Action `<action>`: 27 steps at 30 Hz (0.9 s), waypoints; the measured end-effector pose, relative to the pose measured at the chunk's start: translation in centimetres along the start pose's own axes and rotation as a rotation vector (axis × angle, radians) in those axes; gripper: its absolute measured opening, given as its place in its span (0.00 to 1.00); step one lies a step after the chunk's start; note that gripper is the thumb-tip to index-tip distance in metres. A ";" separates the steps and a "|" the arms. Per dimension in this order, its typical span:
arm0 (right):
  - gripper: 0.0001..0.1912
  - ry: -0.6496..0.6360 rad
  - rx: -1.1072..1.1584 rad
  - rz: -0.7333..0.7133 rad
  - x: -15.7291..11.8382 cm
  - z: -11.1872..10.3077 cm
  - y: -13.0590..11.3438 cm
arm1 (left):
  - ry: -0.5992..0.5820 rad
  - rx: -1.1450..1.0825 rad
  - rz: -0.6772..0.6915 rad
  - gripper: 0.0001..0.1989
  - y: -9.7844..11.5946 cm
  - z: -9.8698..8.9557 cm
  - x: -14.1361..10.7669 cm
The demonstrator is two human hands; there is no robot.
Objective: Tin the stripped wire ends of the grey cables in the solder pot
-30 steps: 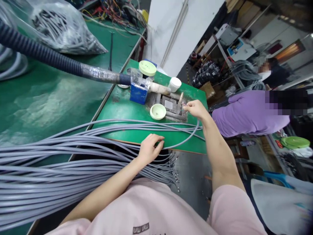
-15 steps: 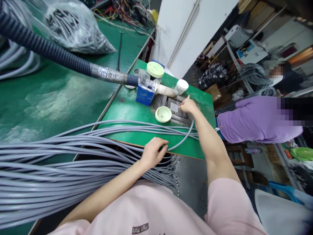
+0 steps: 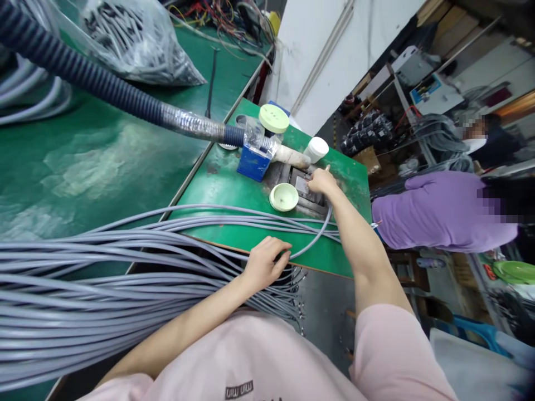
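Observation:
My right hand is closed in a pinch on one grey cable, close above a square pot with a silvery surface. The cable's tip is hidden by the fingers. From there the cable bends down to my left hand, whose fingers curl loosely round it at the table's front edge. A pale green round dish with a little dark residue sits just left of the pot. Over the pot's far side reaches the pale nozzle of a ribbed dark hose.
Many grey cables lie in a thick bundle at the left. A blue box stands under the hose, near a green-lidded jar and a white tub. A bag of cable pieces lies behind. A person in purple is at the right.
The view has shifted slightly, moving the bench things a little to the right. My right hand is slightly further over the pot. My left hand stays at the cable.

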State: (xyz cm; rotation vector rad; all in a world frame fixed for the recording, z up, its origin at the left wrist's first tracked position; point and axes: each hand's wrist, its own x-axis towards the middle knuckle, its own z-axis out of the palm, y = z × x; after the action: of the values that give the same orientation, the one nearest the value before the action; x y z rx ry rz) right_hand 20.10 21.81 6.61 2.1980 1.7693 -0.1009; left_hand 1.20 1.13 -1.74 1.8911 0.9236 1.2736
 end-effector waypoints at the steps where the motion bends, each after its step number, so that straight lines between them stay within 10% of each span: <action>1: 0.18 0.005 0.004 -0.005 0.0 -0.1 0.0 | 0.000 -0.001 0.001 0.05 0.0 0.0 0.0; 14: 0.18 0.167 0.751 -0.380 -10.5 -2.9 5.0 | -0.005 0.030 -0.002 0.06 0.0 -0.1 0.0; 27: 0.17 0.119 1.047 -0.347 -17.7 -0.6 3.9 | -0.005 -0.052 -0.108 0.05 0.5 0.0 0.1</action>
State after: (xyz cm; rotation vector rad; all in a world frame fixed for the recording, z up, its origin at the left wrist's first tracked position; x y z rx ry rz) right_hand 19.69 4.59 12.45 2.4600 2.5066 -1.2456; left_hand 1.32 0.98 -1.25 1.7792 0.9671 1.2174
